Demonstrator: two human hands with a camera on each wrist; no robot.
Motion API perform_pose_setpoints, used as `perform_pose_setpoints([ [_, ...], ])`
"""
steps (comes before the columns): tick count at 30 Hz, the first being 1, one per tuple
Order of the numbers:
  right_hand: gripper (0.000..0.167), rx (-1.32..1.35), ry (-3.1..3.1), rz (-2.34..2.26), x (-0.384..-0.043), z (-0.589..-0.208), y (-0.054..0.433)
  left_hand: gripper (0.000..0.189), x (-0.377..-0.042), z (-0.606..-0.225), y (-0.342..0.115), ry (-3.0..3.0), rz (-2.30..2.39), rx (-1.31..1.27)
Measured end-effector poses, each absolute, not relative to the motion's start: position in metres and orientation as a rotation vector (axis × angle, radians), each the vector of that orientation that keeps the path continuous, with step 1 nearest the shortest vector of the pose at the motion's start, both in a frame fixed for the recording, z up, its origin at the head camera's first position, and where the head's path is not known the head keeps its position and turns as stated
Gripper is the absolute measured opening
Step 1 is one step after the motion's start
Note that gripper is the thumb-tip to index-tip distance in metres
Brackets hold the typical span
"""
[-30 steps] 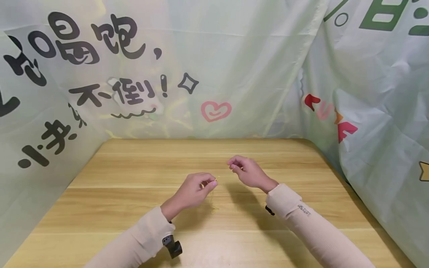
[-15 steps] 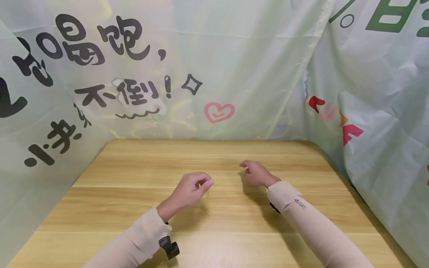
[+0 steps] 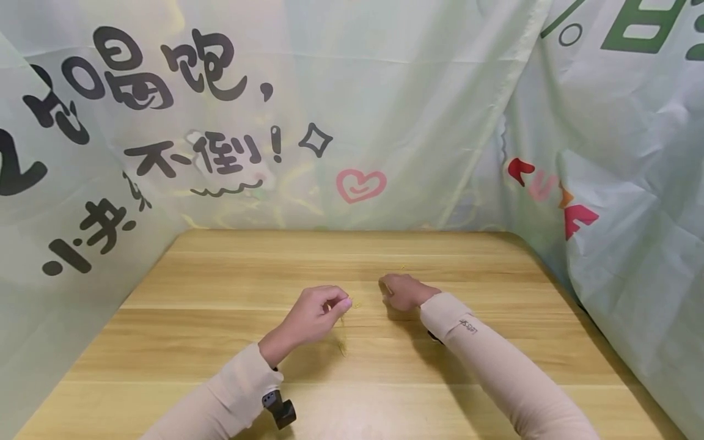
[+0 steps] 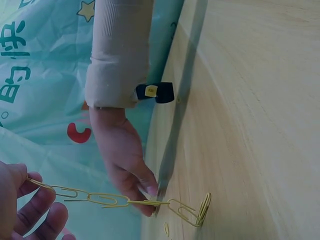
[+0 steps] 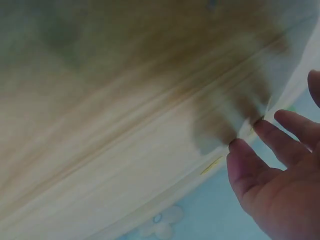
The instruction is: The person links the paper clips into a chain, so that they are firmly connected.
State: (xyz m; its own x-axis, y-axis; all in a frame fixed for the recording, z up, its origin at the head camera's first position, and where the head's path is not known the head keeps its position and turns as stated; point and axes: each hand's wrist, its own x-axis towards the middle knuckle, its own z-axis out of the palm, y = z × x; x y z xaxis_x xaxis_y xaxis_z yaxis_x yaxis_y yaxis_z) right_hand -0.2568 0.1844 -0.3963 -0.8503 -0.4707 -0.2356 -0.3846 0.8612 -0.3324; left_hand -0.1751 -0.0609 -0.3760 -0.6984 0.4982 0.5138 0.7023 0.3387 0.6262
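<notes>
My left hand (image 3: 310, 315) pinches the top end of a chain of yellow paper clips (image 3: 343, 345). In the left wrist view the chain (image 4: 107, 200) runs from the thumb and finger (image 4: 30, 182) to the tabletop, where its last links rest. My right hand (image 3: 406, 292) is low over the table, fingertips down at the wood. A loose yellow paper clip (image 3: 403, 266) lies just beyond it, seen also as a paper clip (image 5: 211, 165) in the right wrist view. A bit of yellow shows by the right fingertips (image 5: 259, 122); whether they grip it is unclear.
Another small yellow clip (image 3: 357, 305) lies between the hands on the wooden table (image 3: 220, 269). Printed cloth (image 3: 429, 122) hangs behind the table and along both sides. Black wrist cameras (image 3: 280, 409) sit under the sleeves.
My right hand has come down from the air to the tabletop, moving right and then back left. My left hand keeps its pinch on the paper clip chain, nearly still.
</notes>
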Motion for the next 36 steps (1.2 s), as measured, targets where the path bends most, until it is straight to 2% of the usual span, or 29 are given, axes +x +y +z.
perform_pose_setpoints([
  [3,0.013,-0.670,2.742,-0.384,-0.253,-0.397,0.182,0.017,-0.175,-0.377,-0.060,-2.382,-1.292,-1.081],
  [5,0.006,-0.712,2.758,-0.372,-0.248,-0.398,0.181,0.017,-0.175,-0.377,-0.059,-2.384,-1.291,-1.079],
  [7,0.008,-0.746,2.774,-0.349,-0.240,-0.397,0.180,0.017,-0.176,-0.378,-0.058,-2.387,-1.288,-1.079],
  [10,0.025,-0.779,2.779,-0.343,-0.223,-0.395,0.179,0.017,-0.176,-0.378,-0.058,-2.395,-1.285,-1.082],
  [11,0.025,-0.793,2.776,-0.336,-0.217,-0.394,0.178,0.017,-0.176,-0.378,-0.057,-2.398,-1.286,-1.082],
  [18,0.002,-0.982,2.736,-0.289,-0.189,-0.392,0.177,0.018,-0.175,-0.379,-0.056,-2.400,-1.291,-1.098],
  [21,0.016,-1.029,2.768,-0.337,-0.189,-0.393,0.176,0.018,-0.176,-0.380,-0.056,-2.390,-1.290,-1.105],
  [25,0.024,-0.989,2.827,-0.410,-0.199,-0.396,0.175,0.018,-0.175,-0.379,-0.055,-2.379,-1.292,-1.113],
  [30,0.012,-0.937,2.861,-0.428,-0.212,-0.401,0.174,0.018,-0.173,-0.378,-0.053,-2.374,-1.311,-1.125],
  [36,0.019,-0.919,2.908,-0.479,-0.218,-0.406,0.173,0.017,-0.172,-0.376,-0.054,-2.384,-1.311,-1.114],
])
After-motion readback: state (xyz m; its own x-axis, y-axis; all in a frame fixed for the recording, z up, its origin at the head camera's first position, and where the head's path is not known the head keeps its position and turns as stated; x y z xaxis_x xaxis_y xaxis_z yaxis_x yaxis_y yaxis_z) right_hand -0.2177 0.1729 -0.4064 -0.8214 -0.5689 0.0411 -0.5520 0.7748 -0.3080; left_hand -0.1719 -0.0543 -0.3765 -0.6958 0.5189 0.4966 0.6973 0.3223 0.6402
